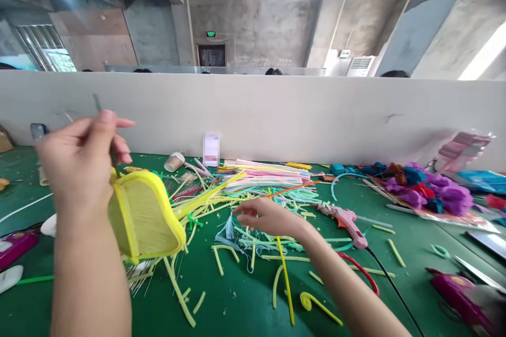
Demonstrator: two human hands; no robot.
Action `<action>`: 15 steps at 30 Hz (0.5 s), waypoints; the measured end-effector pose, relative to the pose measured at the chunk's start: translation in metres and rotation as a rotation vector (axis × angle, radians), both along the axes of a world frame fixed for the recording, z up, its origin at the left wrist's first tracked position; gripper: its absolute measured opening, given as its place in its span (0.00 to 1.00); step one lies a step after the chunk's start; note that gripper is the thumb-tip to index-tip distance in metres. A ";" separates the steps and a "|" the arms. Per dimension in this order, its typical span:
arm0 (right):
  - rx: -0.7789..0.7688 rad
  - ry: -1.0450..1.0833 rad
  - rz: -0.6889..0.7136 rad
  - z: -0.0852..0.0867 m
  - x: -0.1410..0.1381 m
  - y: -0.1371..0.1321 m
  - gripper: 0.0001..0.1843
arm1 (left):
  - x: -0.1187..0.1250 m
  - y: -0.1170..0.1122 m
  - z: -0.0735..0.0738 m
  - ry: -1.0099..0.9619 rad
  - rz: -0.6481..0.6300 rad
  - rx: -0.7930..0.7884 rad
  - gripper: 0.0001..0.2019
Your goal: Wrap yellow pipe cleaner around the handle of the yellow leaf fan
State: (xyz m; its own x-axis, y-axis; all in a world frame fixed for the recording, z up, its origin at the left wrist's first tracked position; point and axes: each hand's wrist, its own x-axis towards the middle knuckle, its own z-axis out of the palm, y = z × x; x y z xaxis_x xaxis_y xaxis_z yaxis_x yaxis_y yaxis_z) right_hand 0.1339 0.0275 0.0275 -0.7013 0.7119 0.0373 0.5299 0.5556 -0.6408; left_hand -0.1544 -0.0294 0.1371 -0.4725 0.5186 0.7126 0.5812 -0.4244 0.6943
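My left hand [81, 160] is raised at the left, its fingers pinched on a thin wire stem that carries a yellow mesh petal [144, 215] edged in fuzzy yellow chenille. The petal hangs below and to the right of that hand. My right hand [269, 215] reaches low over the green table [237, 305], fingers curled down onto a heap of loose chenille stems [253, 184] and pale tassel threads [231, 229]. Whether those fingers grip anything is hidden.
A pink glue gun [348, 220] with a black cord lies right of my right hand. Purple, blue and red fuzzy flowers [427, 189] sit on a sheet at the right. A paper cup [174, 161] lies by the white partition [276, 115]. Magenta tools lie at both table edges.
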 end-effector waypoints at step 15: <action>0.324 0.024 0.048 -0.058 -0.155 0.049 0.12 | 0.002 0.018 -0.007 0.274 0.208 -0.131 0.14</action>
State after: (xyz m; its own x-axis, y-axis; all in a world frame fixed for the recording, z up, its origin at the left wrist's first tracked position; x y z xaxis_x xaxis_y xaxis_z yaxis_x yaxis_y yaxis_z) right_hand -0.0207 0.0768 -0.0305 -0.7300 0.6263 0.2736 0.4848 0.7567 -0.4386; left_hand -0.1528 -0.0113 0.1301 -0.3782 0.5266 0.7614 0.8177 -0.1955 0.5414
